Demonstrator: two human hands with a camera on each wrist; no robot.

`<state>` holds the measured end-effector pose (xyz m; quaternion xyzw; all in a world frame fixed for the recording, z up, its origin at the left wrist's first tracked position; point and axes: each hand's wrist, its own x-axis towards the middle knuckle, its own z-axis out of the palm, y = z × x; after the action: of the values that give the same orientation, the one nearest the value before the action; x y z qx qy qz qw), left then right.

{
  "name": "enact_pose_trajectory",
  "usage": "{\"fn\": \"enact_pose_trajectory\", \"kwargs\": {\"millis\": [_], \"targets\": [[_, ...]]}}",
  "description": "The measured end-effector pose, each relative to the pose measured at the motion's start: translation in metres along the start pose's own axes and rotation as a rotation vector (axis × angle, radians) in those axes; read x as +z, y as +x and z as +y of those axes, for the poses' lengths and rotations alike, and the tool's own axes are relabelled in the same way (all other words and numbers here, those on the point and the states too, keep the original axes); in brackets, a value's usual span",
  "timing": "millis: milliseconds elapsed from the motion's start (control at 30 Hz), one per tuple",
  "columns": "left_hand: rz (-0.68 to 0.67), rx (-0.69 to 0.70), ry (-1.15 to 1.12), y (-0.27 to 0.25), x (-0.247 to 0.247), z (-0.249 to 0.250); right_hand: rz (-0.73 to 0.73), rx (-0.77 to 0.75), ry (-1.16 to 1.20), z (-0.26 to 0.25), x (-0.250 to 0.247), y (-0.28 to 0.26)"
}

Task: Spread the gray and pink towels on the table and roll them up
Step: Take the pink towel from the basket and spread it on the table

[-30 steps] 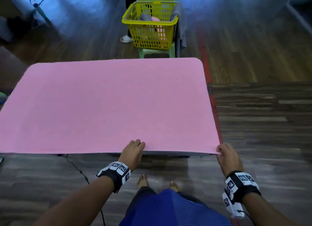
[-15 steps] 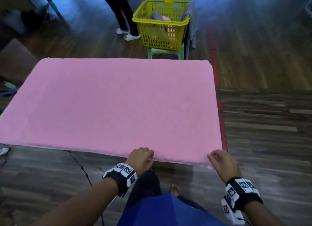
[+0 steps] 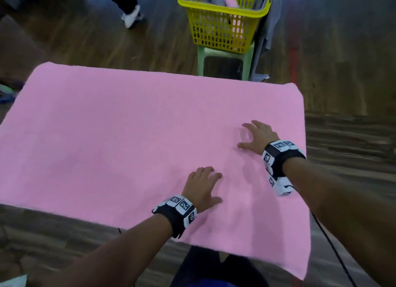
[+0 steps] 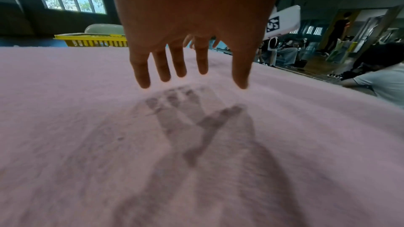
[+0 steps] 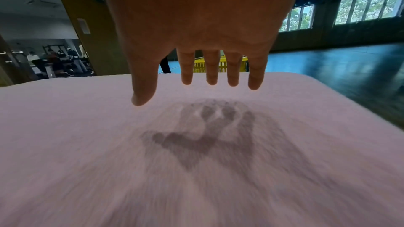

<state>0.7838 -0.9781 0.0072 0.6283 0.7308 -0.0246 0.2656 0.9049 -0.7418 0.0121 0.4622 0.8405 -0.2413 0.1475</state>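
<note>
Both arms reach forward, palms down, each wrist wrapped in a black band with white marker tiles. The left hand [image 3: 202, 186] sits nearer the body, fingers straight and slightly apart. The right hand [image 3: 258, 136] is stretched farther out, fingers spread wide, thumb splayed toward the left. Neither grips anything.

The head view looks steeply down from above on both hands, the left hand [image 3: 202, 186] nearer the camera and the right hand [image 3: 258, 136] beyond it. Each wrist view sits low behind its own palm, facing forward past the fingers. All three share the flat pink terry towel [image 3: 120, 141] and the yellow plastic mesh basket [image 3: 222, 27] beyond the fingertips.
</note>
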Motion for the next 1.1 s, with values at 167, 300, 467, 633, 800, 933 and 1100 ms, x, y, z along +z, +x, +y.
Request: {"fn": "enact_pose_trajectory", "kwargs": {"millis": [167, 300, 467, 633, 800, 933, 1100], "targets": [[-0.218, -0.033, 0.074, 0.021, -0.007, -0.021, -0.1, -0.022, -0.058, -0.025, -0.005, 0.05], [-0.315, -0.044, 0.127, 0.023, -0.005, -0.016, -0.187, -0.039, -0.036, -0.032, 0.003, 0.06], [-0.318, -0.067, 0.135, 0.025, 0.003, 0.005, -0.219, -0.059, -0.052, -0.005, 0.015, 0.047], [-0.333, -0.04, 0.161, 0.032, 0.015, 0.047, -0.19, -0.015, -0.042, 0.05, 0.006, 0.03], [-0.344, -0.021, 0.164, 0.044, 0.022, 0.084, -0.168, 0.032, -0.054, 0.081, -0.004, 0.021], [-0.283, -0.058, 0.102, 0.037, 0.015, 0.076, -0.078, -0.057, -0.069, 0.06, -0.009, 0.026], [-0.334, -0.153, 0.092, 0.019, 0.016, 0.049, -0.162, -0.148, -0.049, 0.018, 0.012, 0.028]]}}
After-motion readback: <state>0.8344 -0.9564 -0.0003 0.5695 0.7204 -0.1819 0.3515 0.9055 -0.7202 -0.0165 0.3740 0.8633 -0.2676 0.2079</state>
